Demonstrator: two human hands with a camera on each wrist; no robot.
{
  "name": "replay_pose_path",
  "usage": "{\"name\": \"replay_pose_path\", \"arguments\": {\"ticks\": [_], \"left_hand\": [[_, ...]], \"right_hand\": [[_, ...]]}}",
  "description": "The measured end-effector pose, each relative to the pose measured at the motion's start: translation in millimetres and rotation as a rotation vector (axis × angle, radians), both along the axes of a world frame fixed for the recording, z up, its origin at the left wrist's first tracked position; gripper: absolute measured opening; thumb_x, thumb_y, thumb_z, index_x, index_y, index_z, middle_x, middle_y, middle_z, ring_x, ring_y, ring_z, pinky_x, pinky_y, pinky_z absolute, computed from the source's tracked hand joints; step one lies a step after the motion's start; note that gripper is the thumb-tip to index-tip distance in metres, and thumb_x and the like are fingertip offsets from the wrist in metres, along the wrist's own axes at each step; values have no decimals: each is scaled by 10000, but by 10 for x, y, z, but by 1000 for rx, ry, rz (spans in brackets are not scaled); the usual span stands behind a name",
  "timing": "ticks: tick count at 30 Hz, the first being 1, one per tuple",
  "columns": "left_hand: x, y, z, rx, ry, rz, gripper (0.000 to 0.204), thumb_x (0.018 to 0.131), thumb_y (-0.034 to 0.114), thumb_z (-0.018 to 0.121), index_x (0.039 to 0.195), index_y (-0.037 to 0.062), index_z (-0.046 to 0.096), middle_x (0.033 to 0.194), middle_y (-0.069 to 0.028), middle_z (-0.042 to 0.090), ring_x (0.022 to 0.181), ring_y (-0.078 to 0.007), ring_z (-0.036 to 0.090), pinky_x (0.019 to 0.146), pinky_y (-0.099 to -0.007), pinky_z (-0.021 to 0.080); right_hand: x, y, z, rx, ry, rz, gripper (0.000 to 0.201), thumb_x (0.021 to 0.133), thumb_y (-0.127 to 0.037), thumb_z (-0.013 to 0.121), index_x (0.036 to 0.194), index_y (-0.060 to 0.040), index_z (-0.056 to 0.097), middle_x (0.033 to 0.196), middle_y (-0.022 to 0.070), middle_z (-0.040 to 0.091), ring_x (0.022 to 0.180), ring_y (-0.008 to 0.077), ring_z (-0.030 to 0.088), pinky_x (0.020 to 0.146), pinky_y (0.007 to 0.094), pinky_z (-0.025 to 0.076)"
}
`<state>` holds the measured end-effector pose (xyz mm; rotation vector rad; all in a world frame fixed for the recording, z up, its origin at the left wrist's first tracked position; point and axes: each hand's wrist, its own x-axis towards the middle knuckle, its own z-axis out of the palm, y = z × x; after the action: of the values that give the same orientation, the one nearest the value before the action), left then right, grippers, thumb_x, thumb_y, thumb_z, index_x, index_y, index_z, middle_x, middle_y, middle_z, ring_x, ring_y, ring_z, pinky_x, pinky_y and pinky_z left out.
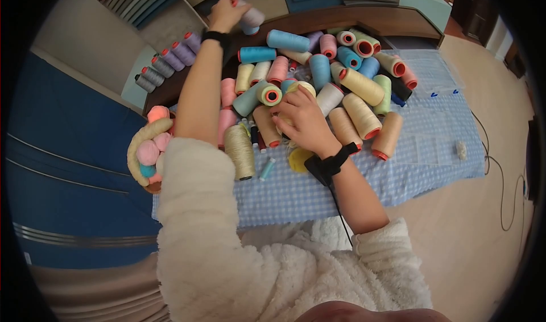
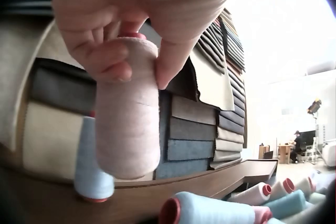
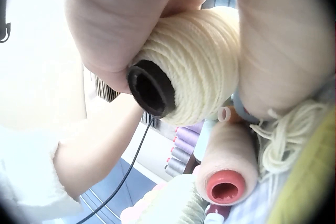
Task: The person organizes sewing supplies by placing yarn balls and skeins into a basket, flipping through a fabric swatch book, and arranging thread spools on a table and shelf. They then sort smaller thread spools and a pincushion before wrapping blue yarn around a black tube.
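Note:
The left hand (image 1: 227, 13) pinches the upper end of a pale lilac-pink thread spool (image 1: 252, 17), held upright over the brown ledge. In the left wrist view the fingers and thumb grip that spool (image 2: 127, 124), and a light blue spool (image 2: 93, 169) stands on the ledge behind it. Over the pile, the right hand (image 1: 301, 117) has its fingers around a ball of cream yarn. The right wrist view shows this cream yarn (image 3: 202, 66) wound on a black core, tilted between thumb and fingers, above a peach spool (image 3: 227, 155) with a red core.
Many coloured spools, among them a blue one (image 1: 288, 40), lie piled on the checked cloth (image 1: 284, 199). Grey and purple spools (image 1: 183, 53) line the ledge (image 1: 418, 23) at left. A basket (image 1: 135, 154) of yarn balls sits at the left edge. Clear plastic sheets (image 1: 429, 69) lie right.

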<state>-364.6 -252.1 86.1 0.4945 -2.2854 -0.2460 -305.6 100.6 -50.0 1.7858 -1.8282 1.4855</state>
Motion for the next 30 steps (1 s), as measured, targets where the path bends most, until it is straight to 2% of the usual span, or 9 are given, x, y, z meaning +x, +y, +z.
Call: {"name": "replay_pose_path", "arguments": {"ticks": [5, 9, 13, 16, 20, 21, 25, 28, 30], "left_hand": [[-656, 193, -336, -112, -83, -56, 507, 774, 339, 799, 1245, 199, 675, 1225, -200, 594, 1150, -409, 605, 974, -464, 512], [-923, 97, -650, -53, -84, 34, 579, 797, 331, 776, 1349, 233, 629, 1263, -236, 590, 1190, -418, 583, 1039, -467, 474], [-913, 60, -747, -56, -65, 0, 779, 795, 333, 781, 1490, 156, 478, 1346, -294, 542, 1266, -440, 528, 1091, -461, 431], [-781, 66, -678, -21, -83, -85, 757, 799, 309, 774, 1475, 118, 489, 1323, -290, 558, 1282, -418, 522, 1096, -445, 428], [-445, -80, -545, -20, 36, -54, 419, 785, 228, 739, 1160, 47, 692, 1177, -218, 660, 1111, -366, 634, 963, -435, 508], [-305, -91, -516, -88, 138, -23, 260, 775, 198, 714, 978, 35, 721, 990, -183, 705, 964, -355, 678, 859, -434, 537], [232, -490, -584, 33, 318, 155, 123, 768, 140, 691, 844, 45, 674, 815, -163, 697, 843, -364, 680, 800, -434, 538], [655, -565, -634, -127, 140, 405, 505, 776, 154, 728, 1258, 65, 606, 1269, -206, 608, 1188, -356, 602, 970, -429, 505], [784, -961, -726, -162, 112, 379, 627, 773, 139, 729, 1367, 116, 531, 1420, -206, 480, 1247, -387, 557, 1010, -449, 490]], "right_hand": [[-27, -21, -43, 14, -40, 24, 176, 868, -241, 656, 931, -77, 678, 967, 82, 604, 1045, 280, 591, 1161, 517, 320], [-28, -31, -44, 31, -39, 29, 174, 867, -239, 657, 925, -75, 670, 965, 82, 602, 1037, 282, 592, 1159, 515, 322], [-20, -26, -43, 34, -21, 16, 172, 867, -236, 658, 927, -76, 671, 958, 84, 599, 1027, 282, 594, 1153, 511, 328], [-9, -25, -46, 15, -19, 8, 169, 866, -232, 658, 928, -76, 673, 953, 86, 596, 1022, 278, 594, 1152, 509, 330], [-10, -7, -22, 3, -17, 15, 164, 865, -226, 657, 933, -78, 677, 952, 84, 598, 1017, 278, 595, 1157, 511, 325], [-4, -7, -15, -6, -11, 7, 163, 865, -226, 657, 935, -80, 678, 951, 83, 598, 1015, 277, 595, 1158, 511, 325], [7, -7, -2, -11, -2, -5, 164, 869, -233, 656, 935, -86, 688, 945, 81, 599, 1004, 280, 593, 1159, 505, 326], [7, -8, 7, -10, -1, -6, 169, 872, -238, 655, 935, -85, 692, 943, 82, 599, 1003, 283, 592, 1160, 500, 326], [2, -11, 2, -4, -6, -3, 172, 874, -240, 655, 933, -83, 694, 941, 82, 600, 1002, 285, 592, 1161, 498, 326]]}}
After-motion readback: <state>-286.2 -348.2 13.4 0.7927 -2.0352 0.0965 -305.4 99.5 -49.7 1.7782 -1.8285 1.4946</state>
